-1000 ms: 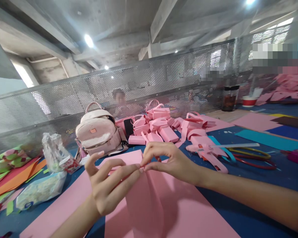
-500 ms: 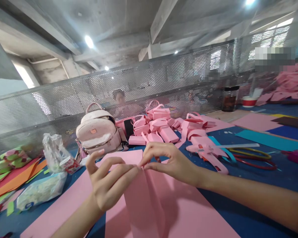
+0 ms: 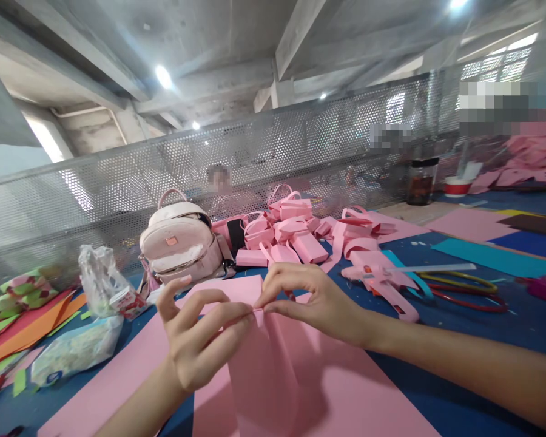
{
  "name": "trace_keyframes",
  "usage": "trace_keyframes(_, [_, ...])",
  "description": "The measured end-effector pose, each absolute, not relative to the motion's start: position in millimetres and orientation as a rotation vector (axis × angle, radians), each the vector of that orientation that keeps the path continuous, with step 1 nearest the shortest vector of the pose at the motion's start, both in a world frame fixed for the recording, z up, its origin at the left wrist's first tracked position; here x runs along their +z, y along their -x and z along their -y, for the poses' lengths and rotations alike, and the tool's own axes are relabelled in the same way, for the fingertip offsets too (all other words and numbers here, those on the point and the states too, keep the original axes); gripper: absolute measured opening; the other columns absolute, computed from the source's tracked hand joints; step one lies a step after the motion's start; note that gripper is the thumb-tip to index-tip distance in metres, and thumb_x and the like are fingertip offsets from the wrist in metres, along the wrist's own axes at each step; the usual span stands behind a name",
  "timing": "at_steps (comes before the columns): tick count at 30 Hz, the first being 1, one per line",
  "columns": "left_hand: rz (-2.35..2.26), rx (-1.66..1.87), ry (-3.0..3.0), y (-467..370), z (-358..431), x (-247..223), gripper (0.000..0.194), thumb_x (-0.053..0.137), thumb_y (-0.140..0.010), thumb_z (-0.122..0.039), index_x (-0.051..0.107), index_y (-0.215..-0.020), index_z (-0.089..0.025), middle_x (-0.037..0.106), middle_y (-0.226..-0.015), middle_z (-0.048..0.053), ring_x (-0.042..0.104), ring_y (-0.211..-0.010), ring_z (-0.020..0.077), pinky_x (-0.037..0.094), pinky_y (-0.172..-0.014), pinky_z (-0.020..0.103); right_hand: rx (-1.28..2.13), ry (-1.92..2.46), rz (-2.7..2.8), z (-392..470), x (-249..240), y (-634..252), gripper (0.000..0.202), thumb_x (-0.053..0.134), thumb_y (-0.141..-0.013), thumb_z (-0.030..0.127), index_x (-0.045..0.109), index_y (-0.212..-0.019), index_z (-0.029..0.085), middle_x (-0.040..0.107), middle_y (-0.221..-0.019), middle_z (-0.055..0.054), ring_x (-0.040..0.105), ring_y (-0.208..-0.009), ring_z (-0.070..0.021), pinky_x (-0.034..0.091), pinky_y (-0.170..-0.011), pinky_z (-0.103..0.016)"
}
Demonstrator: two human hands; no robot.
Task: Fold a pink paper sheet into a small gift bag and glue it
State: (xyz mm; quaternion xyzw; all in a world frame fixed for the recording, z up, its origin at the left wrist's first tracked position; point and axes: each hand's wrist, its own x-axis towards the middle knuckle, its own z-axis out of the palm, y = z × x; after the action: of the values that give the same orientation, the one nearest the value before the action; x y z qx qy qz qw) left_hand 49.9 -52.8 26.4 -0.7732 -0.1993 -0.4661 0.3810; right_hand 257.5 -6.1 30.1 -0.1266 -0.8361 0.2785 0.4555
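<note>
A folded piece of pink paper [image 3: 259,376] stands up in front of me over larger pink sheets [image 3: 359,388]. My left hand [image 3: 204,337] pinches its top edge from the left, with the little finger raised. From the right, my right hand [image 3: 307,297] pinches the same edge between thumb and forefinger, the fingertips of both hands almost touching. Off to the right, a pink glue gun [image 3: 380,273] with a clear glue stick lies on the blue table. Behind the hands is a heap of folded pink paper boxes with handles [image 3: 300,230].
A white backpack [image 3: 182,243] stands behind my left hand. Plastic bags [image 3: 79,349] and orange paper strips [image 3: 31,328] lie at left. Scissors [image 3: 464,291], a blue strip [image 3: 495,256] and a dark-lidded jar [image 3: 421,182] are at right. A perforated metal screen [image 3: 264,152] runs behind.
Both hands stay at the top edge of the folded pink paper, with only slight finger shifts. Its right flap has swung a little. Nothing else has visibly moved.
</note>
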Motion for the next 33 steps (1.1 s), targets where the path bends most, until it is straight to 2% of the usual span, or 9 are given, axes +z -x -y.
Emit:
trace_keyframes(6, [0.558,-1.202,2.002,-50.7,53.3,28.8,0.030,0.054,-0.098,-0.013,0.068,-0.073,-0.021,0.077,-0.071,-0.006,0.059,-0.066,0.0146,0.024,-0.108,0.045,0.570,0.224,2.085,3.6,26.0,-259.0,0.019,0.063,-0.095,0.033,0.075,-0.091,0.018,0.068,-0.085,-0.004,0.062,-0.078,-0.0134,0.049,-0.070,-0.026])
trace_keyframes(10, [0.624,-1.241,1.990,-52.0,53.4,32.5,0.035,0.047,-0.103,-0.019,0.070,-0.077,-0.021,0.074,-0.066,-0.004,0.058,-0.066,0.0157,0.026,-0.106,0.048,0.384,0.165,2.135,4.2,26.2,-261.5,0.014,0.062,-0.096,0.026,0.074,-0.097,0.018,0.067,-0.089,-0.005,0.062,-0.082,-0.0141,0.051,-0.073,-0.026])
trace_keyframes(19, [0.699,-1.239,2.058,-51.6,46.9,35.9,0.032,0.051,-0.101,-0.021,0.070,-0.076,-0.024,0.072,-0.067,-0.005,0.058,-0.070,0.0158,0.024,-0.107,0.048,0.060,0.111,2.174,3.5,28.3,-263.9,0.012,0.059,-0.097,0.019,0.071,-0.098,0.018,0.067,-0.089,-0.005,0.062,-0.081,-0.0140,0.049,-0.070,-0.025])
trace_keyframes(25, [0.688,-1.125,2.220,-45.1,36.8,40.3,0.024,0.053,-0.099,-0.014,0.070,-0.085,-0.024,0.074,-0.075,-0.005,0.062,-0.069,0.0125,0.024,-0.108,0.045,0.176,0.164,2.156,-1.8,31.2,-262.6,0.010,0.062,-0.095,0.020,0.072,-0.095,0.018,0.067,-0.088,-0.005,0.061,-0.085,-0.0160,0.049,-0.077,-0.028])
trace_keyframes(29, [0.653,-1.090,2.253,-37.7,37.7,49.4,0.022,0.055,-0.097,-0.010,0.071,-0.089,-0.023,0.074,-0.072,-0.006,0.063,-0.066,0.0115,0.026,-0.107,0.044,0.346,0.258,2.109,-7.3,30.8,-262.6,0.012,0.060,-0.096,0.021,0.071,-0.094,0.019,0.067,-0.090,-0.004,0.060,-0.086,-0.0159,0.048,-0.078,-0.029])
trace_keyframes(33, [0.606,-1.077,2.186,-32.7,45.4,58.6,0.024,0.056,-0.099,-0.015,0.071,-0.083,-0.024,0.078,-0.080,-0.005,0.064,-0.073,0.0138,0.026,-0.107,0.045,0.472,0.386,2.114,-11.7,28.4,-262.7,0.012,0.059,-0.097,0.023,0.070,-0.100,0.019,0.067,-0.096,-0.004,0.059,-0.089,-0.0163,0.048,-0.077,-0.029])
